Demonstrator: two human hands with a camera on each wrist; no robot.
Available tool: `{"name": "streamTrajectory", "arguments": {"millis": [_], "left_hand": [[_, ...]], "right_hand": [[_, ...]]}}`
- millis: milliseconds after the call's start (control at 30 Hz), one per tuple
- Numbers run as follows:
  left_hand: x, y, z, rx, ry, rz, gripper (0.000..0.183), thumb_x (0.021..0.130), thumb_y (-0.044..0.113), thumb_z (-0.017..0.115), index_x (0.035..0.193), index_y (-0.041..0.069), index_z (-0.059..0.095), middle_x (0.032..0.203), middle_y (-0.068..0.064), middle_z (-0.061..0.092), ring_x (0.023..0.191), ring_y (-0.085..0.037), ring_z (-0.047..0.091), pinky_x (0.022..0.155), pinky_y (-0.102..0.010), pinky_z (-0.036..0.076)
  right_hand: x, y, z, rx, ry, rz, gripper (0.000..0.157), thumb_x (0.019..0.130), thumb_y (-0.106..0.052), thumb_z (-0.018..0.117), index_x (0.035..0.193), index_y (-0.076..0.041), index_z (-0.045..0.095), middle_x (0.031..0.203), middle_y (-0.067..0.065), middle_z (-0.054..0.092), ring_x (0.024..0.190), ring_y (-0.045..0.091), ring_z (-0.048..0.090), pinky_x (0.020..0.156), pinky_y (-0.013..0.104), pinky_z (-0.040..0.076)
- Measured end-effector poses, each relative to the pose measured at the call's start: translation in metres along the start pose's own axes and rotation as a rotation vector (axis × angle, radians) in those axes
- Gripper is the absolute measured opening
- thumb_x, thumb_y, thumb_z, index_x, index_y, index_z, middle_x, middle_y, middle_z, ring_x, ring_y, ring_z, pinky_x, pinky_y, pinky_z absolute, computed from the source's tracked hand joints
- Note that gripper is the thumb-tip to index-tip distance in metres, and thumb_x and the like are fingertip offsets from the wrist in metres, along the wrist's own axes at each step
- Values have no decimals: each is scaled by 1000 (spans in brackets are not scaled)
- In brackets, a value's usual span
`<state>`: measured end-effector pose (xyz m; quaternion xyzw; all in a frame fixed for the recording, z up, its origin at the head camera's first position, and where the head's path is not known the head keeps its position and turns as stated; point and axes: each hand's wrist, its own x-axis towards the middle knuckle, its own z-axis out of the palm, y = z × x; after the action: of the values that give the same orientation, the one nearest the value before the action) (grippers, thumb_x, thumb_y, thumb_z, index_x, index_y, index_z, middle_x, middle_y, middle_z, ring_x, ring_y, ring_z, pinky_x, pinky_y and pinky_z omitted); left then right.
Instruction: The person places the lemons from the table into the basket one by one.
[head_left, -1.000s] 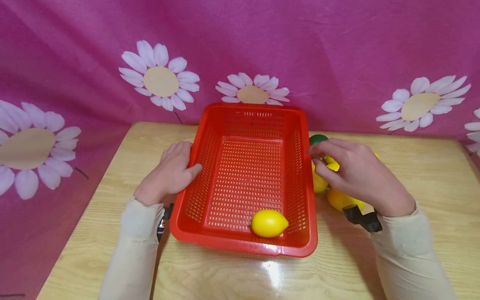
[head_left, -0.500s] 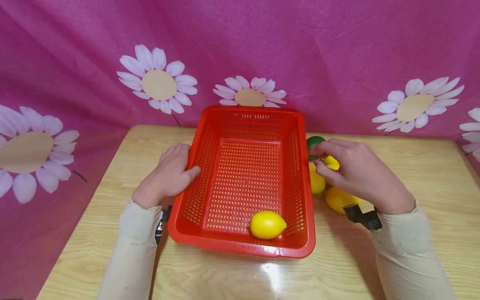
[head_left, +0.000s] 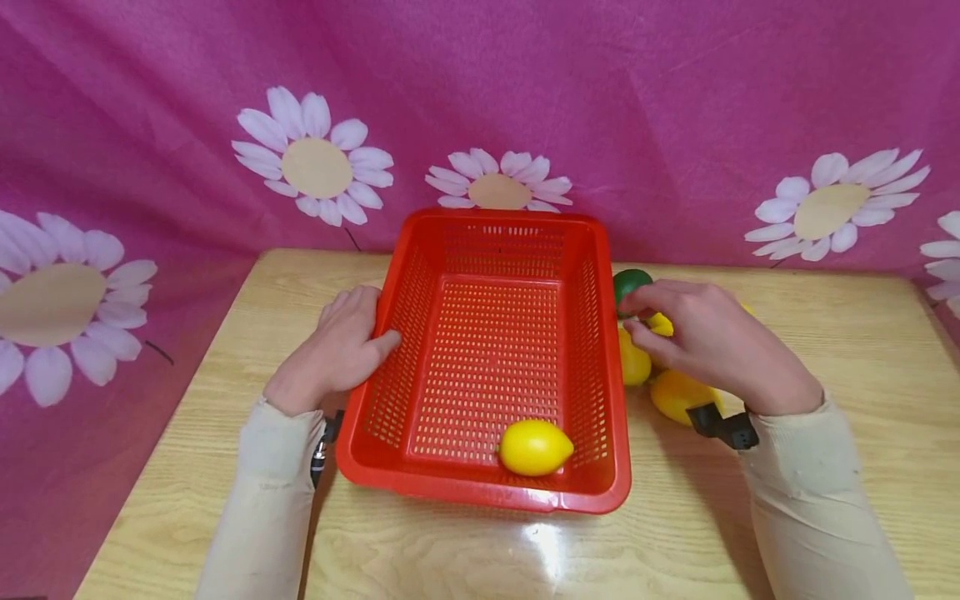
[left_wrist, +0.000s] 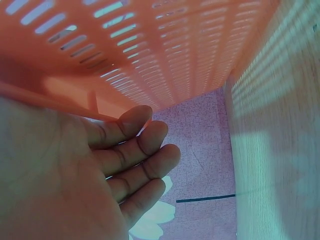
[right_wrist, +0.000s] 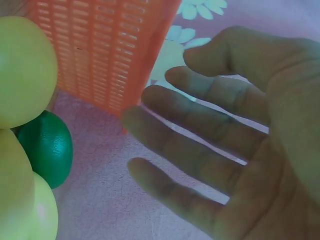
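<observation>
A red plastic basket with slotted walls stands in the middle of the head view. One lemon lies inside at its near right corner. My left hand holds the basket's left rim, thumb over the edge; the left wrist view shows its fingers bent along the outside. To the right of the basket, my right hand hovers over several yellow fruits and a dark green fruit. Seen from the right wrist, its fingers are spread and loosely bent, with nothing in them.
The wooden table carries the basket and the fruits. A pink cloth with large white flowers hangs along the back and left edges. The basket's far end stands close to this cloth.
The head view has shifted slightly, and more of the green fruit shows beside the right fingers. My right wrist has risen a little. The left hand stays on the rim.
</observation>
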<state>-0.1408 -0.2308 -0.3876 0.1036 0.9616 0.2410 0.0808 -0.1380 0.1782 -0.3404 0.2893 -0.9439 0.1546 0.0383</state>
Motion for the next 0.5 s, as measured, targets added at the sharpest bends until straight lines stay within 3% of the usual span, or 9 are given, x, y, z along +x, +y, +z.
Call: {"name": "streamTrajectory", "arguments": {"millis": [200,500], "left_hand": [[0,0,-1,-2,2,6,46,97,25,54,135,0,47,115,-12,54,110,-27,43,94,-42,33],[-1,2,-1,33,15,3,46,96,27,55,134,1,48,115,-11,54,107,-27,42,89,-40,32]], "right_hand": [[4,3,2,12,-99,52,24,92,-19,74,114,-9,74,99,5,77,88,22,69,78,42,60],[5,9,7,26,-165,81,30,91,-22,76,116,-7,74,104,9,77,89,23,67,79,41,58]]}}
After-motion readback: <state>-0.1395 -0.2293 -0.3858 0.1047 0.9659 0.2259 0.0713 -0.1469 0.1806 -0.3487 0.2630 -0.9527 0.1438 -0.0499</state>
